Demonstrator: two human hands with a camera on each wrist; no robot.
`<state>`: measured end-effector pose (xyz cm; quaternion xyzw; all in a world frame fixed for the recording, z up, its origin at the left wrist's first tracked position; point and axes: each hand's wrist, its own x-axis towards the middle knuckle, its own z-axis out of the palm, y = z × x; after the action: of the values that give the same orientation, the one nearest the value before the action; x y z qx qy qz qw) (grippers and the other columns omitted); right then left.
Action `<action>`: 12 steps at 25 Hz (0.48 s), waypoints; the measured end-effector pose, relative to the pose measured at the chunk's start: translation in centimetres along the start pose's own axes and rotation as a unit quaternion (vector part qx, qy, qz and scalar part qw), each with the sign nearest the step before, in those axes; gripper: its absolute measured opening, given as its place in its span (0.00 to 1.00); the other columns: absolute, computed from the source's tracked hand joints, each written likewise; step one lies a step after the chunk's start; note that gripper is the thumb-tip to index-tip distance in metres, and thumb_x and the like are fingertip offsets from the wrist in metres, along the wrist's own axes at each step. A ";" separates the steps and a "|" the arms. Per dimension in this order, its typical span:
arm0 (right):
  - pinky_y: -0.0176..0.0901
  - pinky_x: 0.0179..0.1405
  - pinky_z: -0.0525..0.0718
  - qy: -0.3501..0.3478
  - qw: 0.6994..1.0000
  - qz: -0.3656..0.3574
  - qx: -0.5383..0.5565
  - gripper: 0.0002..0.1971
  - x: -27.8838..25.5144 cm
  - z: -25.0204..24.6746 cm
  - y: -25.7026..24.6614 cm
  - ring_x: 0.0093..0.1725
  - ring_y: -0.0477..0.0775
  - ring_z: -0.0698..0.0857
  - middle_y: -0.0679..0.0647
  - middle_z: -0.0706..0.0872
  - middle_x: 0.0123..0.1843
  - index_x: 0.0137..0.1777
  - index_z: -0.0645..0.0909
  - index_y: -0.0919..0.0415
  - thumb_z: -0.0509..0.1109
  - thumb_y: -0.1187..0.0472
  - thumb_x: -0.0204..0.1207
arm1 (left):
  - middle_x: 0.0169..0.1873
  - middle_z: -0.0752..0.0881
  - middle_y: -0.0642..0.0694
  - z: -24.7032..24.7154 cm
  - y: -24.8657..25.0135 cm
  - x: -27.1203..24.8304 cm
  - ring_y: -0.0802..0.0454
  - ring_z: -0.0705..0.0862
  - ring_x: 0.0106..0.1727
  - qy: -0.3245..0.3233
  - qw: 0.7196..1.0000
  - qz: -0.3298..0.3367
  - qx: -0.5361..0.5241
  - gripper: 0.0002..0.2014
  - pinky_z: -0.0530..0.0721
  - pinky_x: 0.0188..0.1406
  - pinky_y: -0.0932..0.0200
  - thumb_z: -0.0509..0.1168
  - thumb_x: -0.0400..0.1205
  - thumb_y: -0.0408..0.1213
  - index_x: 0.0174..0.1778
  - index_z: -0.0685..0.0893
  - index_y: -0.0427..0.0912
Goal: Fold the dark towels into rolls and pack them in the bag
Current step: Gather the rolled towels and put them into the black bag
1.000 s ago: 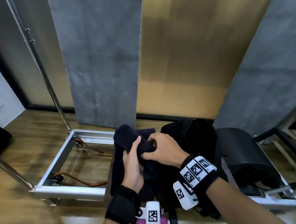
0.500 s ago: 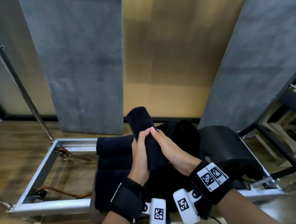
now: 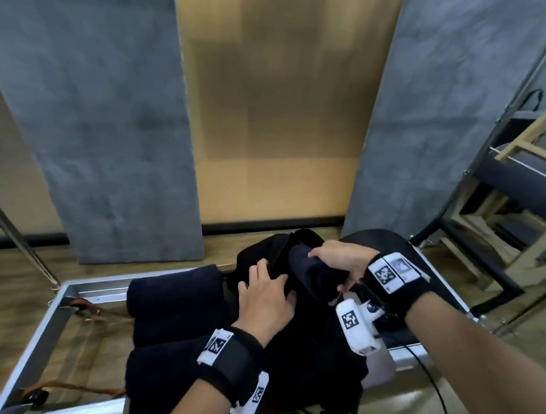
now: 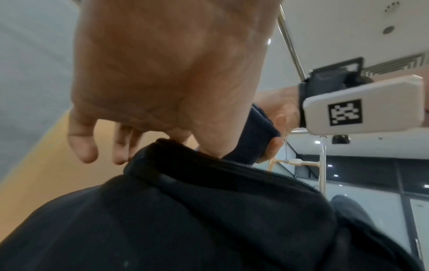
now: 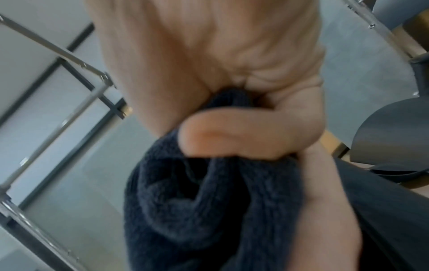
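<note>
My right hand (image 3: 342, 260) grips a rolled dark navy towel (image 3: 313, 272) and holds it tilted at the mouth of the black bag (image 3: 307, 347). The right wrist view shows the thumb of that hand (image 5: 232, 55) curled over the roll (image 5: 209, 201). My left hand (image 3: 263, 297) lies with relaxed, spread fingers on the bag's near rim, just left of the roll. In the left wrist view its fingers (image 4: 82, 146) hang loose over the zipped rim (image 4: 209, 165). The bag's inside is hidden.
More dark towels (image 3: 175, 294) lie folded and rolled to the left of the bag, on a silver metal frame (image 3: 50, 323). A black padded barrel (image 3: 390, 241) stands behind my right hand. Grey panels line the wall, and wooden equipment (image 3: 516, 168) stands at the right.
The roll stood upright between both hands. My right hand has carried it right and down to the bag's mouth. My left hand has let go of it and moved onto the bag's rim.
</note>
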<state>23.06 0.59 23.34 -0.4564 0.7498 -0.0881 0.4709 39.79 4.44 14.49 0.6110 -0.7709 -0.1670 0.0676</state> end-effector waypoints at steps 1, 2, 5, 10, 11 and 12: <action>0.41 0.19 0.82 -0.021 0.999 -0.002 -0.049 0.14 1.3 0.3 -0.3 0.41 0.70 0.88 0.69 0.86 0.51 0.60 0.80 0.66 0.61 0.55 0.90 | 0.82 0.62 0.41 -0.2 0.3 0.1 0.39 0.61 0.83 -0.013 1.000 -0.021 0.011 0.22 0.71 0.74 0.40 0.60 0.88 0.53 0.76 0.78 0.51; 0.41 0.22 0.84 -0.037 0.995 -0.019 -0.094 0.13 2.5 0.6 -0.7 0.47 0.70 0.88 0.68 0.86 0.56 0.63 0.81 0.66 0.61 0.57 0.90 | 0.81 0.63 0.41 -0.6 0.5 0.3 0.39 0.62 0.82 -0.020 0.999 -0.037 0.014 0.22 0.72 0.73 0.42 0.63 0.86 0.49 0.76 0.77 0.46; 0.51 0.63 0.86 -0.043 0.982 -0.062 -0.173 0.21 5.9 2.1 -2.1 0.77 0.67 0.80 0.66 0.79 0.78 0.80 0.76 0.66 0.58 0.61 0.90 | 0.84 0.57 0.45 -1.7 1.0 0.9 0.41 0.63 0.80 -0.038 0.997 -0.052 -0.033 0.26 0.76 0.73 0.45 0.66 0.82 0.36 0.78 0.72 0.39; 0.55 0.86 0.67 0.004 0.984 -0.086 -0.157 0.25 11.1 5.7 -1.9 0.86 0.63 0.70 0.67 0.69 0.87 0.87 0.65 0.69 0.56 0.60 0.93 | 0.88 0.48 0.51 -3.1 0.5 0.8 0.41 0.61 0.82 -0.061 0.990 -0.050 -0.114 0.37 0.75 0.79 0.44 0.63 0.78 0.24 0.86 0.62 0.41; 0.55 0.87 0.64 0.003 0.973 -0.111 -0.203 0.28 12.3 6.4 -1.4 0.88 0.62 0.66 0.65 0.64 0.89 0.90 0.58 0.68 0.56 0.58 0.94 | 0.89 0.46 0.52 -3.1 0.4 0.8 0.41 0.60 0.82 -0.057 0.989 -0.053 -0.122 0.41 0.74 0.80 0.44 0.63 0.78 0.23 0.88 0.59 0.42; 0.55 0.88 0.61 0.000 0.967 -0.127 -0.222 0.31 13.0 7.1 -1.0 0.89 0.63 0.63 0.65 0.60 0.91 0.91 0.52 0.67 0.55 0.55 0.94 | 0.89 0.44 0.54 -3.1 0.4 0.7 0.41 0.59 0.83 -0.055 0.988 -0.060 -0.134 0.44 0.74 0.80 0.44 0.62 0.78 0.22 0.91 0.54 0.43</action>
<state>27.43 -7.83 11.92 -0.6411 0.6864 0.0209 0.3426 40.25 3.27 17.45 0.6312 -0.7062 -0.3057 0.0967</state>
